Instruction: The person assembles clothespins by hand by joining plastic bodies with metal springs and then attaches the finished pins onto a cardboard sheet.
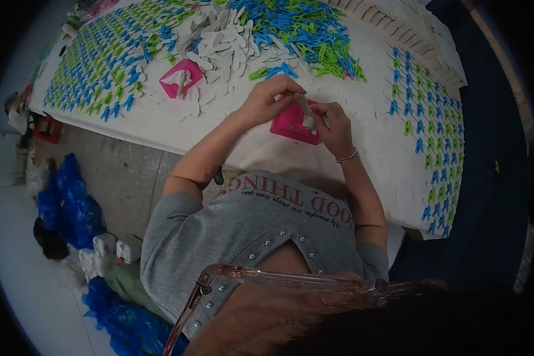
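My left hand [272, 101] is closed, its fingertips together at the upper end of a small pale grey strip [308, 114]. Pinched around the same strip from the other side is my right hand [334, 126], with a beaded bracelet at its wrist. Directly under both hands sits a bright pink square block or tray [286, 126], partly covered by them. The strip's exact kind is too small to make out. Just beyond the hands lie blue and green clothespins [282, 70].
A second pink holder [173, 89] with pale pieces stands to the left. Behind it is a heap of flat grey-white pieces [222, 44], beside a pile of clothespins [305, 35]. Rows of clothespins [101, 65] cover the left; more rows [427, 118] run along the right edge.
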The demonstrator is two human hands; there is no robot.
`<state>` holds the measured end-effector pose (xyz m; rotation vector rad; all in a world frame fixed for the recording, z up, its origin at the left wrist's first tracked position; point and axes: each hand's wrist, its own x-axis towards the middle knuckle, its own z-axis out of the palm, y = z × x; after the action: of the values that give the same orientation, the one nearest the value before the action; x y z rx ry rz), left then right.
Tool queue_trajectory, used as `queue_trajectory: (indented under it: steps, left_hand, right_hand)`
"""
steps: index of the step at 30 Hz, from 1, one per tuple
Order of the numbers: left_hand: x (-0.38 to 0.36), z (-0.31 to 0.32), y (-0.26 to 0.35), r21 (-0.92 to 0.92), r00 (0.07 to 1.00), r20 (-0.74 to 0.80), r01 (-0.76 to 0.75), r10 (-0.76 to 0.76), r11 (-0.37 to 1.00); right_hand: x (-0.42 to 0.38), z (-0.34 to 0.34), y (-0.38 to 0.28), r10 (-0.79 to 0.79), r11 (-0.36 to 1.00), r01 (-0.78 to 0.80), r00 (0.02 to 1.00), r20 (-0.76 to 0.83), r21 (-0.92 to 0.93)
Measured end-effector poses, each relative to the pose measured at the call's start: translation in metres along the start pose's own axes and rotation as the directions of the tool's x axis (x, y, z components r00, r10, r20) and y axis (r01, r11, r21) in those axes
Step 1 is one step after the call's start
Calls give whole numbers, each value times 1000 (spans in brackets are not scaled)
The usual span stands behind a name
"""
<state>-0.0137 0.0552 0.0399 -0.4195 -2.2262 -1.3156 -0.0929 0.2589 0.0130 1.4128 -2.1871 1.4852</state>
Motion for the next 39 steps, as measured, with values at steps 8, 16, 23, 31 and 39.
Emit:
queue_trajectory:
  steps: [8,16,23,31,39]
  left_hand:
    - [-10,4,-6,61,981,150,116,-124,991]
    - [-7,18,-9,171,984,178,-5,-26,985]
    - [5,37,-2,171,977,213,-15,-22,985]
    - [0,35,7,33,989,98,107,-110,994]
    - [2,10,20,-54,990,69,127,-124,990]
  right_hand:
    - [-8,-17,4,-121,974,126,992,39,-190]
    - [-12,-26,2,-115,955,116,993,20,-274]
    - [10,-37,-18,22,998,-28,993,-118,-48]
    - [3,-12,-3,215,892,-220,975,58,395]
    - [-1,5,-4,194,960,-206,978,80,187]
